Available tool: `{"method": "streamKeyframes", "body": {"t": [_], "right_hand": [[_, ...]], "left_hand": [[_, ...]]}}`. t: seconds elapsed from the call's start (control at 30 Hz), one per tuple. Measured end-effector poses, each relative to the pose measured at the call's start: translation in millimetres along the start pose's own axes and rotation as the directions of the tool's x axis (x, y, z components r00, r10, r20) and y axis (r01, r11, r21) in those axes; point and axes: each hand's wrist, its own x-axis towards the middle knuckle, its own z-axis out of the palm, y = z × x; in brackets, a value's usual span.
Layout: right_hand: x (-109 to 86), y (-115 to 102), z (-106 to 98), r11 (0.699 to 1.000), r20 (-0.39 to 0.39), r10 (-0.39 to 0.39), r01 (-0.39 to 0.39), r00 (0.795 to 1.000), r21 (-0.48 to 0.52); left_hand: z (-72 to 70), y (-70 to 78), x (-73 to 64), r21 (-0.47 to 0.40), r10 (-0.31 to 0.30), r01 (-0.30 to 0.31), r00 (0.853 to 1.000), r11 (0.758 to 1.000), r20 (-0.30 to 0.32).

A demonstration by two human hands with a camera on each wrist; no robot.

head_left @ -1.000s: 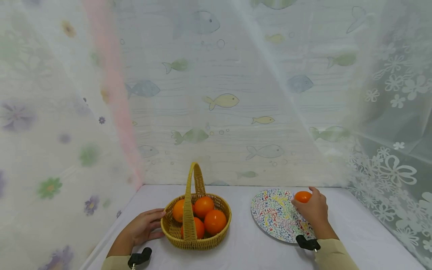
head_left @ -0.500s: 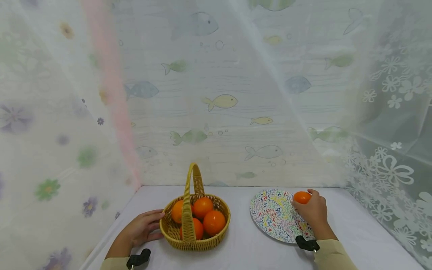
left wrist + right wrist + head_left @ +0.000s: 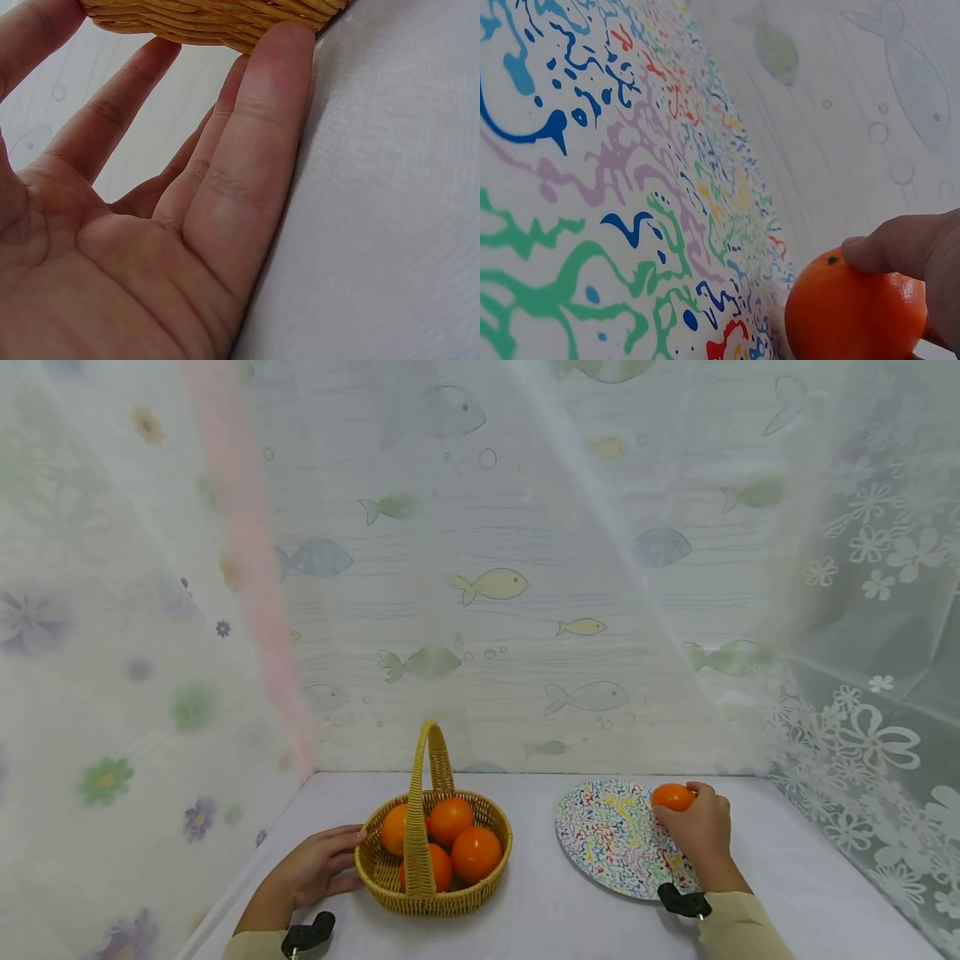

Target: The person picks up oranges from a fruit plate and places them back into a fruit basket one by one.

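My right hand grips an orange at the far right part of a round board covered in multicoloured squiggles. In the right wrist view, the thumb lies on top of the orange near its green stem spot. Whether the fruit touches the board cannot be told. On the left stands a yellow wicker basket with a tall handle and several oranges inside. My left hand touches the basket's left side with extended fingers. The left wrist view shows its fingertips against the woven wall.
A white cloth covers the table. Behind it hangs a curtain printed with fish, and flowered sheets hang at both sides. A gap of cloth separates the basket from the board. Each wrist wears a black camera mount.
My right hand has shifted very slightly to the right with the orange. My left hand and the basket keep their places.
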Motion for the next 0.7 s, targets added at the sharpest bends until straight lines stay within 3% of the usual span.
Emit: {"method": "streamKeyframes", "body": {"t": [0.3,0.7], "right_hand": [[0.7,1.1,-0.2,0.999,-0.021,0.000,0.001,1.000,0.032],[-2.4,-5.8,-4.6,0.997,0.006,-0.063,0.063,0.998,0.033]], "left_hand": [[0.8,0.2,-0.3,0.002,-0.008,0.008,1.000,1.000,-0.018],[0.3,0.6,-0.4,-0.005,-0.007,0.007,1.000,1.000,-0.008]]}}
